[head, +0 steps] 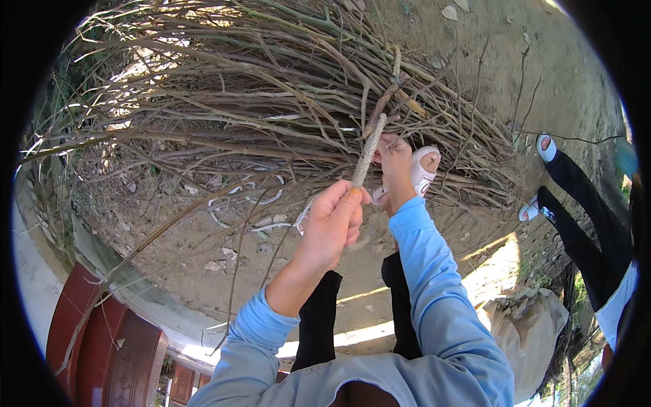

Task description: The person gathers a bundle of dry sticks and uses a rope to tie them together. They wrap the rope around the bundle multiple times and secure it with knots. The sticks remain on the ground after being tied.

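Note:
My left hand (335, 213) is closed around a short, pale, rough-barked stick (370, 150) that points up and away over the branches. Just beyond it, my right hand (395, 160) reaches down to the near side of a large bundle of thin branches (244, 102). Its fingers are bent, and what they touch is partly hidden behind the hand and the stick. A thicker forked branch (381, 104) lies on top of the bundle near the stick's far end. White rope (269, 225) lies looped on the ground to the left, running towards my left hand.
My foot in a pale slipper (424, 170) is against the bundle. At the right stands another person in black trousers (585, 188) and light slippers. A beige sack (529, 325) is at lower right. A long loose branch (152, 236) slants towards red wooden panels (91, 325) at lower left.

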Tool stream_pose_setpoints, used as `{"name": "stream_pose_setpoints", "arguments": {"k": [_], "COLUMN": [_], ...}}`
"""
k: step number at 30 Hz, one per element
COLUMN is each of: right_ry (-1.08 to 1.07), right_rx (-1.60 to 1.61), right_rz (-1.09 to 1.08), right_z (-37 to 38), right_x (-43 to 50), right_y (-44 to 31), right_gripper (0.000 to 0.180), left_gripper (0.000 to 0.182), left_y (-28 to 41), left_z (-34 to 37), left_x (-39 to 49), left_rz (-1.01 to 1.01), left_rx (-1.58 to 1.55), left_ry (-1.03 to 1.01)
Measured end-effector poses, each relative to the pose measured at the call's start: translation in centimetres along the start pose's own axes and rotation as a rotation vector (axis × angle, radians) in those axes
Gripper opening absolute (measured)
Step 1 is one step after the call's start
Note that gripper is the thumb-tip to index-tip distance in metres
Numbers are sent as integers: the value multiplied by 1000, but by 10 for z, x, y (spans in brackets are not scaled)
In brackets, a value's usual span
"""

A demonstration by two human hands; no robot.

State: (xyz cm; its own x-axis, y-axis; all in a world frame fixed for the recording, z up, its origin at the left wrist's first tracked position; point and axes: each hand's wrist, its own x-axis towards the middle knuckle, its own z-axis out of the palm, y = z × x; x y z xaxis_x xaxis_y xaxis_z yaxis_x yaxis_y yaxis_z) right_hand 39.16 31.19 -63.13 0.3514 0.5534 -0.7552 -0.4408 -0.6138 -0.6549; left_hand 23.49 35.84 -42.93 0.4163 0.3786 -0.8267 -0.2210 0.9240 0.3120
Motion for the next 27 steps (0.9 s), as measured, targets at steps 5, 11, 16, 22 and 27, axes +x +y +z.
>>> {"name": "stream_pose_setpoints", "arguments": {"k": [5, 11, 16, 22, 27], "right_ry": [-96, 6, 127, 132, 42], "right_rx": [-399, -1171, -1078, -1023, -1116], "right_rz": [-112, -630, -555, -626, -627], "right_z": [-3, 8, 14, -5, 10], "right_x": [6, -80, -57, -27, 20], "right_y": [-10, -18, 19, -5, 3], "right_gripper": [25, 62, 20, 12, 13], "left_gripper": [19, 19, 20, 20, 19], "left_y": [-12, -10, -3, -5, -11], "left_z": [12, 2, 5, -3, -2], "left_x": [4, 0, 3, 2, 9], "left_rz": [24, 40, 43, 62, 72], "left_rx": [-26, -15, -10, -15, 32], "left_ry": [-34, 41, 26, 23, 7]}}
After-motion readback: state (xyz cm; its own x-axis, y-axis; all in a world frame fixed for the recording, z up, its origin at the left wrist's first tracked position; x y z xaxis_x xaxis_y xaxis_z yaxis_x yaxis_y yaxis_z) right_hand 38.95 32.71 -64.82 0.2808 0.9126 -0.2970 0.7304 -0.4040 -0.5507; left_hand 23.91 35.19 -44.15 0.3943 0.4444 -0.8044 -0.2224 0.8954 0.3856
